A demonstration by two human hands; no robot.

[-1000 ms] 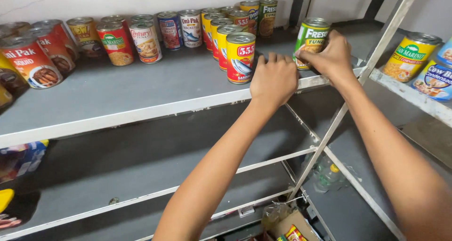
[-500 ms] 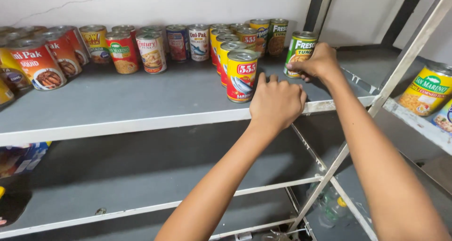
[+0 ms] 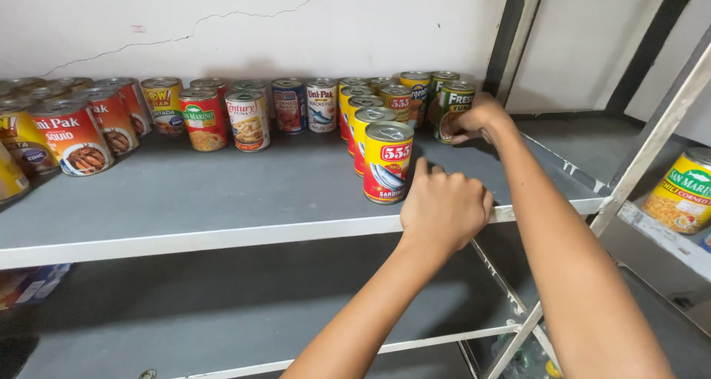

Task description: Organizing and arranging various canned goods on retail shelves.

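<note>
Right hand (image 3: pixel 480 117) grip wraps green can (image 3: pixel 453 109) far back on shelf (image 3: pixel 222 201).

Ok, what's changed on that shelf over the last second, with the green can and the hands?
The right hand carried the green can from the shelf's front edge back to the rear row, beside the other cans, and still grips it. The left hand came down from beside that can to the front edge, next to the yellow-and-red can. The rows of cans and the shelf stayed put.
</note>
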